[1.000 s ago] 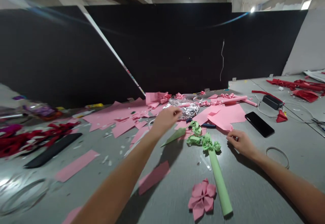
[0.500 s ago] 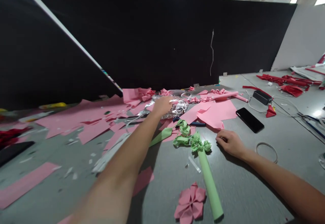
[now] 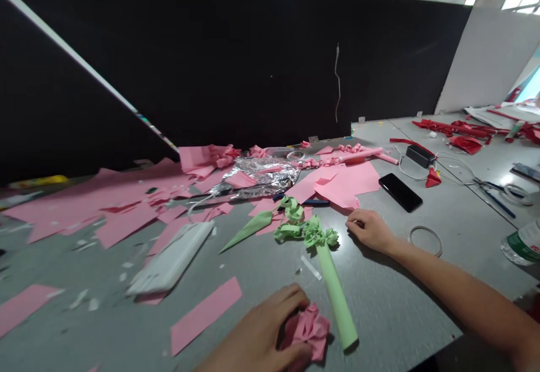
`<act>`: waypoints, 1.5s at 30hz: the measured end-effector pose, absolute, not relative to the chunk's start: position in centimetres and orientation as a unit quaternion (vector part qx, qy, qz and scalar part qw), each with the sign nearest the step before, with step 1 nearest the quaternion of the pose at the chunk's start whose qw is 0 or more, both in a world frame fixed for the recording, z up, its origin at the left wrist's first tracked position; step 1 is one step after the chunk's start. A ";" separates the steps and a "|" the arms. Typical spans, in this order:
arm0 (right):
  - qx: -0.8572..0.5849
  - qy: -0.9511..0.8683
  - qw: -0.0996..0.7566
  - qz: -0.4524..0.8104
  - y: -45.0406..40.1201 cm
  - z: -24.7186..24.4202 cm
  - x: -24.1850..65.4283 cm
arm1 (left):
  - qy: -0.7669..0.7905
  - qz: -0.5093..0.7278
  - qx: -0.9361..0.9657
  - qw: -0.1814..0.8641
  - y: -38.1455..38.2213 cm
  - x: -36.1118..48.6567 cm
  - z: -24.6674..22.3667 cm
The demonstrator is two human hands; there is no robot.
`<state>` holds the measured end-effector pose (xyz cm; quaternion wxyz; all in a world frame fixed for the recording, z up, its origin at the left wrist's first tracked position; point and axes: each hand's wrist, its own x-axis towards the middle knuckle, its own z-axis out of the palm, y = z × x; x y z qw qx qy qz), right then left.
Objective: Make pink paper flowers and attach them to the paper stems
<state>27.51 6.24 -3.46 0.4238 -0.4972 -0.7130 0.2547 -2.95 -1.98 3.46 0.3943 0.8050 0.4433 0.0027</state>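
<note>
- The left hand (image 3: 268, 327) has come back from the far side, where it was over the crumpled silvery sheet (image 3: 274, 172), and I now have it at the near edge of my view.
- It is grasping the pink folded-paper flower (image 3: 310, 330), thumb on the near side and fingers on the far side; the petals look bunched closer together than a moment ago. I cannot tell whether the flower is off the grey tabletop (image 3: 379, 310).
- That flower sits just left of the lower part of the pale green paper tube (image 3: 337, 293) — so I'd judge the work has passed to the flower.
- The right hand (image 3: 371, 231) has stayed put, resting with fingers loosely curled, just right of the ruffled green paper cluster (image 3: 318, 234). Whether it pinches anything small, I cannot tell.
- With the arm out of the way, I see the white flat slab (image 3: 177, 259) at left — and the pink paper strip (image 3: 206, 316) nearer.
</note>
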 end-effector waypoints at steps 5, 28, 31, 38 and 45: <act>-0.487 -0.650 0.480 0.332 6.7 -3.9 27.5 | 0.459 0.218 0.702 0.498 4.0 0.6 4.9; -0.464 -0.542 0.613 0.339 9.1 -5.3 28.1 | 0.380 0.328 0.634 0.588 16.2 9.0 0.9; -0.467 -0.551 0.607 0.332 9.1 -5.3 28.0 | 0.381 0.328 0.643 0.578 16.2 9.3 0.4; -0.487 -0.575 0.591 0.287 8.5 -4.6 27.8 | 0.402 0.340 0.661 0.534 16.8 9.5 -0.7; -0.481 -0.564 0.601 0.300 8.7 -4.8 27.5 | 0.381 0.324 0.691 0.522 17.4 9.0 -0.8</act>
